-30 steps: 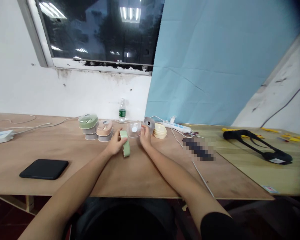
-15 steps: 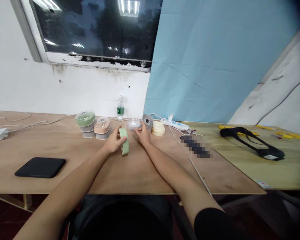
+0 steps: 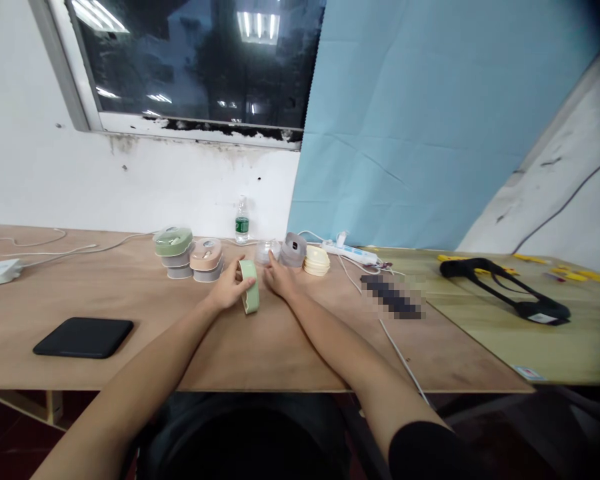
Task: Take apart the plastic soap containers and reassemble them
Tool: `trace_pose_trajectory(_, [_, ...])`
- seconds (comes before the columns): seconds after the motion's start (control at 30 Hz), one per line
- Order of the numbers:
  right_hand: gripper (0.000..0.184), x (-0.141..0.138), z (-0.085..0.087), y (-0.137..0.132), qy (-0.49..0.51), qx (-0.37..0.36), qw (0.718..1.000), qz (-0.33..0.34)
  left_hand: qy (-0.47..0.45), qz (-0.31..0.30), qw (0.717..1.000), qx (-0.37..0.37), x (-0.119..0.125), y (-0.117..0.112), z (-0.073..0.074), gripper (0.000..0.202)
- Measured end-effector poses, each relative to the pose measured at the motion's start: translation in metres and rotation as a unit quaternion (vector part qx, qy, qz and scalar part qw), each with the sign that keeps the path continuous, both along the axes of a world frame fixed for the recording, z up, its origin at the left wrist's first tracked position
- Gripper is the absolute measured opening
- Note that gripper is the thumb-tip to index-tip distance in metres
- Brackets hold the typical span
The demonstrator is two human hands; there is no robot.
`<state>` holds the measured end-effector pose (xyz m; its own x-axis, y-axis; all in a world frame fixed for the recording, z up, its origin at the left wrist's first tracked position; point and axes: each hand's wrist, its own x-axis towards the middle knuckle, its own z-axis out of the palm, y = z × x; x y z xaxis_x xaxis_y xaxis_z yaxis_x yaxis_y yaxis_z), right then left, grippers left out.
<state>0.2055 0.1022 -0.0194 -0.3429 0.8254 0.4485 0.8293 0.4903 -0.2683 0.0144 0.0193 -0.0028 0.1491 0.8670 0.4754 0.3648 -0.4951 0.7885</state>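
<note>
Centre of frame: pale green piece gripped on edge by left hand. Just right: clear container overlapped by right hand; whether gripped cannot be told.

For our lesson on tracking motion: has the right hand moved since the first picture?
Yes: the right hand has moved left, away from the white power strip.

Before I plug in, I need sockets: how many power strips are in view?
2: left power strip at the picture's edge, cut off; right power strip at the back, by the blue sheet.
</note>
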Motion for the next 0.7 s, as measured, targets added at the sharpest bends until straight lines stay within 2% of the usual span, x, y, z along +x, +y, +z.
trace_pose_trajectory(0.17, [0.063,0.0030,-0.0016,0.0010,-0.019,-0.016,1.000,-0.012,-0.005,-0.004,1.000,-0.005,-0.0002,-0.0002,0.0007,0.077])
trace_pose_trajectory(0.33, [0.074,0.0040,-0.0013,0.0008,-0.026,-0.025,0.999,-0.026,-0.004,-0.005,1.000,-0.006,-0.0003,-0.0008,0.0012,0.077])
trace_pose_trajectory(0.7, [0.080,0.0068,-0.0015,0.0066,-0.008,-0.074,0.996,-0.044,-0.004,-0.005,1.000,-0.008,0.0002,-0.0024,0.0025,0.079])
